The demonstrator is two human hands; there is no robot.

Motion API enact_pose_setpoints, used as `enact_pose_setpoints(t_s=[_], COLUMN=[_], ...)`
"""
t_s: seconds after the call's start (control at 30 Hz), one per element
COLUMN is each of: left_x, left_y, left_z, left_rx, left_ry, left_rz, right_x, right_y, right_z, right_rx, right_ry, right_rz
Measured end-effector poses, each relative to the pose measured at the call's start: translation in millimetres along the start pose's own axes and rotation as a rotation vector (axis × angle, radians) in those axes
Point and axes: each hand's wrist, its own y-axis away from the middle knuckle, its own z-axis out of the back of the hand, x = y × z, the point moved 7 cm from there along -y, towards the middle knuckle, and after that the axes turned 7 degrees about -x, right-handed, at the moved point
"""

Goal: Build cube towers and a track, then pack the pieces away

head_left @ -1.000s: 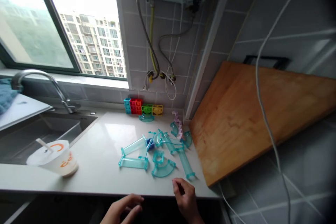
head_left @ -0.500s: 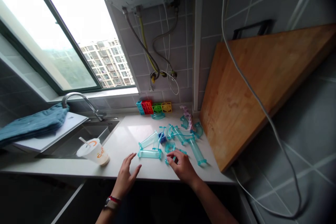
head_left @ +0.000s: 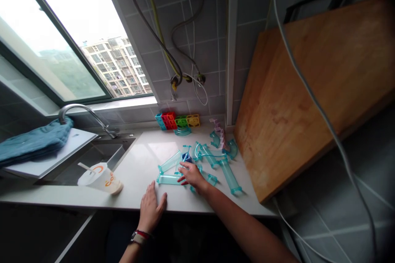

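Note:
My left hand [head_left: 150,207] rests at the front edge of the counter, fingers stretched out and thumb apart, holding nothing. Translucent teal plastic track pieces lie just beyond it, among them a straight track [head_left: 169,179] and a slanted one [head_left: 170,161]. Over the right end of that straight track, my right hand [head_left: 194,177] reaches with its thumb and fingers apart. A dark blue block [head_left: 187,157] sits right behind its fingertips. Under and beside this hand, some small teal parts are partly hidden.
Another long teal track [head_left: 229,174], curved teal pieces [head_left: 233,149] and a pink zigzag piece [head_left: 219,132] lie to the right. Coloured blocks [head_left: 182,121] line the wall. A tilted drink cup [head_left: 100,178] stands left, by the sink [head_left: 123,146]. A wooden board [head_left: 296,102] leans at right.
My right hand has moved left and away from me, from the small teal parts to beside the blue block, its fingers more spread. The left hand has flattened on the counter. The view has shifted.

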Motion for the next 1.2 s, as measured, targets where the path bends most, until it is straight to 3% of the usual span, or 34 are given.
enact_pose_setpoints(t_s=[0.23,0.4,0.6,0.67,0.73,0.87,0.93,1.03,1.2], left_x=[-4.6,-9.0,-21.1,-44.9,-83.7,-167.1,-200.9,-242.6,-279.2], left_y=[2.2,3.4,-11.4,-32.3,-58.1,-97.3,-107.6,-114.7,-126.9], left_z=[4.2,7.0,36.3,52.2,61.5,43.5,21.6,-15.2,-61.0], left_rx=[0.037,0.052,-0.009,-0.050,-0.058,0.058,0.137,0.260,0.415], left_ry=[-0.021,0.003,0.236,0.241,0.219,0.133,0.116,0.142,0.196], left_rz=[0.034,0.075,0.248,0.187,0.009,-0.326,-0.441,-0.621,-0.772], right_x=[-2.4,4.9,41.6,71.6,111.0,163.8,162.9,135.6,96.2], right_y=[4.2,18.2,13.5,5.6,-0.7,-6.5,-3.8,3.9,17.5], right_z=[1.8,6.7,22.5,26.0,29.3,41.3,56.5,82.9,107.8], right_rx=[-0.048,-0.079,-0.146,-0.198,-0.258,-0.336,-0.403,-0.508,-0.547], right_ry=[-0.071,-0.093,-0.127,-0.157,-0.212,-0.300,-0.326,-0.279,-0.071], right_rz=[0.011,0.144,0.307,0.367,0.497,0.657,0.680,0.665,0.740])
